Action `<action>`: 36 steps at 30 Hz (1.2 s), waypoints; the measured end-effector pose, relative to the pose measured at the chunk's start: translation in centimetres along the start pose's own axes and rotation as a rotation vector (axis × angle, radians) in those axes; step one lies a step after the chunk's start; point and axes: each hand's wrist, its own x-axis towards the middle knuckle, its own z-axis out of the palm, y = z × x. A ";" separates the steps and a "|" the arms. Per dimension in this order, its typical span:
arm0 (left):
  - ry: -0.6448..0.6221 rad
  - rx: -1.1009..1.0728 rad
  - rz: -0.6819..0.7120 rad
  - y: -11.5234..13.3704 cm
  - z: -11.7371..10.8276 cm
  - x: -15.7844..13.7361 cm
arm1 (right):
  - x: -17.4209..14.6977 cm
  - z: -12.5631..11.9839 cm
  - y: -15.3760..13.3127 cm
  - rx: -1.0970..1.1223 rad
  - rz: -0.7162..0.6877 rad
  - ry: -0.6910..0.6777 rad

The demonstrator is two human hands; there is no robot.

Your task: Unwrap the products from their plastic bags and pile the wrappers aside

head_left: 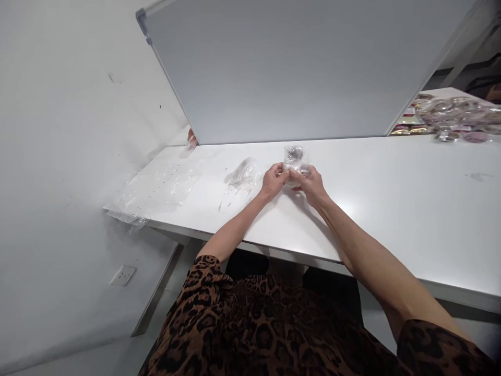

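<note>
Both of my hands meet over the table, gripping a small clear plastic bag with something dark inside that I cannot make out. My left hand pinches the bag's near left edge. On its near right side, my right hand has its fingers closed, the thumb close to the left one. Just left of my hands lies a crumpled piece of clear plastic, with dark marks on or under it.
Flat clear plastic bags cover the table's left end and hang over its edge. A grey-white board stands along the far side of the white table. Several wrapped packets are piled at the far right. A wall rises at the left.
</note>
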 end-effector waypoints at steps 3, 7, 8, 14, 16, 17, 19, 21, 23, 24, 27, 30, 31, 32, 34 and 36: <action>0.011 -0.071 -0.028 -0.3 -0.2 0.4 | 0.9 -0.5 0.1 0.033 -0.035 0.052; -0.013 -0.249 -0.202 -0.2 -1.0 0.5 | 1.5 -1.3 -0.6 0.103 -0.054 0.067; -0.027 -0.296 -0.246 0.0 -1.1 0.5 | 1.5 -1.5 -0.8 0.124 -0.062 0.055; -0.162 -0.429 -0.384 0.3 -1.1 0.2 | 0.5 -1.9 -2.7 0.082 -0.255 -0.026; -0.198 -0.412 -0.407 0.2 -1.0 0.1 | 0.2 -2.1 -3.6 0.034 -0.293 -0.046; -0.203 -0.406 -0.410 0.1 -1.0 0.0 | 0.1 -2.3 -4.0 0.005 -0.300 -0.034; -0.203 -0.420 -0.407 0.1 -0.8 -0.2 | 0.3 -3.0 -4.7 -0.054 -0.290 0.031; -0.171 -0.479 -0.391 0.3 -0.7 -0.5 | 0.8 -4.3 -5.0 -0.108 -0.262 0.111; -0.121 -0.551 -0.362 0.6 -0.5 -0.8 | 1.6 -5.7 -4.7 -0.142 -0.240 0.173; -0.100 -0.579 -0.345 0.7 -0.5 -0.9 | 2.0 -6.3 -4.3 -0.144 -0.231 0.189; -0.096 -0.604 -0.309 1.0 -0.5 -1.1 | 2.9 -6.6 -2.9 -0.083 -0.153 0.158; -0.119 -0.562 -0.284 0.8 -0.5 -1.2 | 2.5 -4.8 -1.9 0.006 0.037 -0.026; -0.133 -0.544 -0.280 0.7 -0.5 -1.2 | 2.0 -3.9 -1.8 0.038 0.097 -0.101; -0.154 -0.532 -0.278 0.6 -0.5 -1.3 | 1.5 -3.1 -1.7 0.075 0.143 -0.163; -0.221 -0.527 -0.293 0.4 -0.5 -1.4 | 0.6 -1.8 -1.8 0.158 0.192 -0.231; -0.300 -0.522 -0.337 0.2 -0.4 -1.5 | 0.1 -1.2 -2.0 0.225 0.188 -0.212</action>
